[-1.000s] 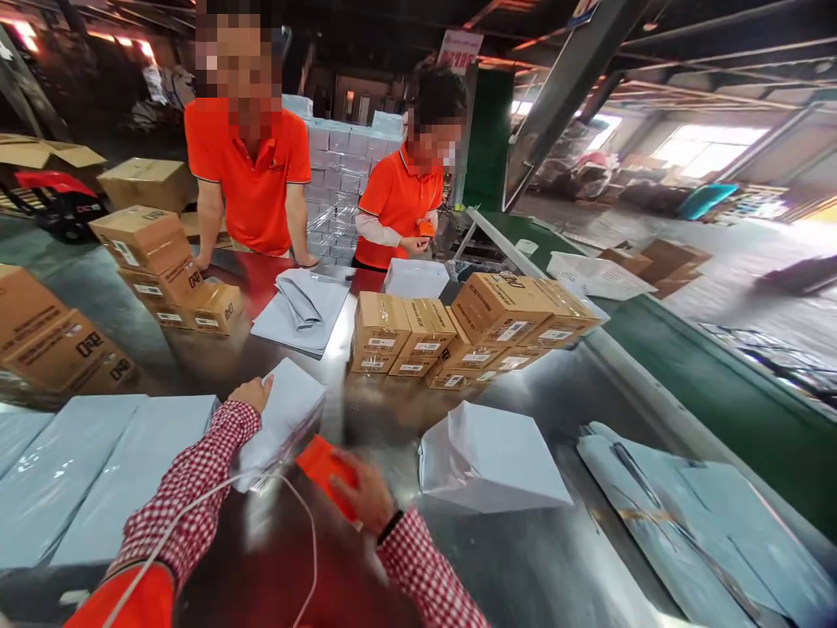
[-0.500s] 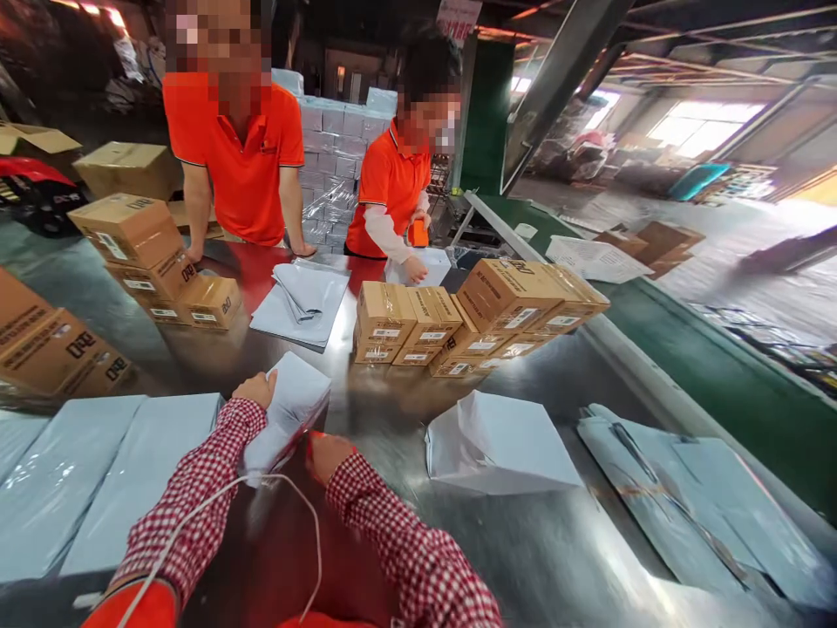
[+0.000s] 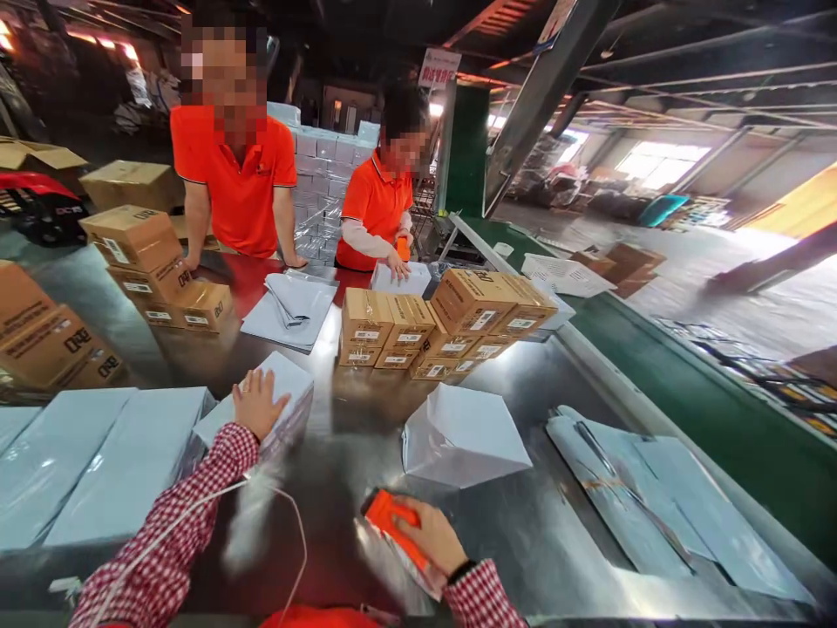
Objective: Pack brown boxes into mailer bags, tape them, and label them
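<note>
Fingers of your right hand wrap an orange handheld tool over the bench. Farther, your left hand, spread and grasping nothing, rests on a white parcel; brown cartons stand beyond.

- Tabletop: smooth, glossy metal.
- Brown cartons: mostly matt cardboard.
- White package: glossy plastic film.
- Orange handheld tool: smooth plastic.
- Checked sleeves: matt woven cloth.
- Green conveyor belt: smooth, matt.
</note>
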Available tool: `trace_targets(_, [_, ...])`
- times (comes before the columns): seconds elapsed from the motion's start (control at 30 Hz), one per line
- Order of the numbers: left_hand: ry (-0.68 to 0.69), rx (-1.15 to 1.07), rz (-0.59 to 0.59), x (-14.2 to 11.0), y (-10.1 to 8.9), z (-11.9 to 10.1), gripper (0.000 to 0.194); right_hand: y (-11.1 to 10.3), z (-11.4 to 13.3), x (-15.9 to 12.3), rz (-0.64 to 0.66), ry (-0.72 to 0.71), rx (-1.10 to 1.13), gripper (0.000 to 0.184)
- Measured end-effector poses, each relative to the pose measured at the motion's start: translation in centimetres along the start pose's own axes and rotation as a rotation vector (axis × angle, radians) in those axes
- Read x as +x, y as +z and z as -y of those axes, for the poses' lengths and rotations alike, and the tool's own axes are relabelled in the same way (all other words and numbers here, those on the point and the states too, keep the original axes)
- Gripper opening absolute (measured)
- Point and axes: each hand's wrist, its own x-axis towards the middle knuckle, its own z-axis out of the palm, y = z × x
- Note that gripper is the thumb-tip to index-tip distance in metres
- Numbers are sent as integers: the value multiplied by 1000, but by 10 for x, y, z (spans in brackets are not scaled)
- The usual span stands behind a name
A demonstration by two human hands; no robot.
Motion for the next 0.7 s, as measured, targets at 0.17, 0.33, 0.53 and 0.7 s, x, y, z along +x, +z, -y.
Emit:
trace_targets(0.17, [1,259,177,-37,15,-35,92,-28,-57,-19,-25,-27,66,54])
trace_targets(0.33, [-181,300,198,-74,15,-43,84,-60,-101,-40,-90,-64,147,57])
trace_targets(0.53, [25,344,53,-141,27,-23,66,-96,-187,-85,-144,29,147,63])
trace_targets(0.7, [137,71,31,-134,-20,-77,50,-123,-241,-120,-231,81,157,56])
